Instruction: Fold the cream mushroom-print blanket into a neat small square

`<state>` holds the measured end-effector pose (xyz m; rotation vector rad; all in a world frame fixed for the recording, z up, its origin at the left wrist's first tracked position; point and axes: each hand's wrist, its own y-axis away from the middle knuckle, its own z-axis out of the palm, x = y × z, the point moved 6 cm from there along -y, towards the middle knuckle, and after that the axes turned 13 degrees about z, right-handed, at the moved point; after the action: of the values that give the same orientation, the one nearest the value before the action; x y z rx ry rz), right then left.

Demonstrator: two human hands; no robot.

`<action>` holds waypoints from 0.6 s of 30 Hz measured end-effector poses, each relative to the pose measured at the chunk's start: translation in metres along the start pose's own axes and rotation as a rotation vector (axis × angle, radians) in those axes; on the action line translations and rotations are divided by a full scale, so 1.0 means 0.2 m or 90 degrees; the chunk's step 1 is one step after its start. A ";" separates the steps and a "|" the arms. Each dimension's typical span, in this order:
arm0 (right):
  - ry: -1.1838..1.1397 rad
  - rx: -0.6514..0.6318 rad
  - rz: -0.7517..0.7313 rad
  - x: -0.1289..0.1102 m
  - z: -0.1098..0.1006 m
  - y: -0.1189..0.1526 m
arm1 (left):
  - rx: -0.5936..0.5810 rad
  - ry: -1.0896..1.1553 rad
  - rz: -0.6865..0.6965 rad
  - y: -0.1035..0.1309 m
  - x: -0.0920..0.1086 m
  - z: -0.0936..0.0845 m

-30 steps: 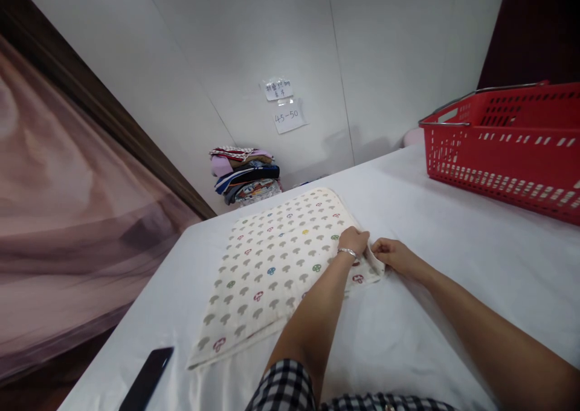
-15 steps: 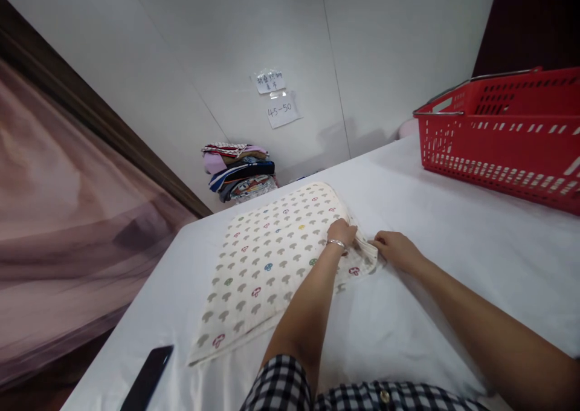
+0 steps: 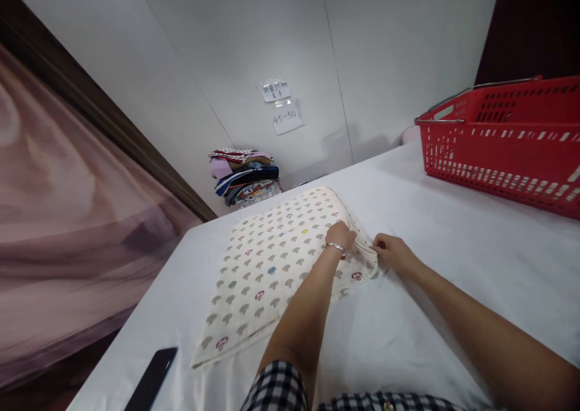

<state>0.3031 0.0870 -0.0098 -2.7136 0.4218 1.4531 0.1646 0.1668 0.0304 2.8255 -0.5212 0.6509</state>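
Note:
A cream cloth (image 3: 267, 269) printed with small mushrooms lies folded in layers on the white-covered table. My left hand (image 3: 341, 236), with a silver bangle at the wrist, is closed at the cloth's right edge; its fingertips are partly hidden among the layers there. From the right, my right hand (image 3: 392, 251) pinches the folded right corner of the same cloth. Between the two hands the layers stand a little raised and bunched. The rest of the cloth lies mostly flat to the left.
A red plastic basket (image 3: 502, 148) with a metal handle stands at the right. A black phone (image 3: 151, 379) rests near the front left. Stacked folded fabrics (image 3: 247, 178) sit beyond the far edge, below paper signs (image 3: 286, 118) on the wall. A pink curtain (image 3: 67, 236) hangs at left.
The view has shifted slightly, so everything sits a little lower in it. Both hands stay at the cloth's right edge, with the layers between them slightly rearranged.

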 end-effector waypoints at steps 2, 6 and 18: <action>-0.084 -0.020 0.029 0.02 0.01 -0.02 | -0.004 -0.001 -0.004 0.01 0.00 -0.01; -0.241 -0.066 0.014 0.02 0.05 -0.03 | -0.013 -0.001 0.000 0.01 0.01 0.02; -0.340 -0.139 -0.016 -0.05 0.08 0.02 | 0.000 0.006 0.048 -0.02 0.03 0.06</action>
<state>0.2836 0.0875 -0.0109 -2.3064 0.2066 2.2279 0.1763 0.1656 0.0217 2.8136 -0.6287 0.6781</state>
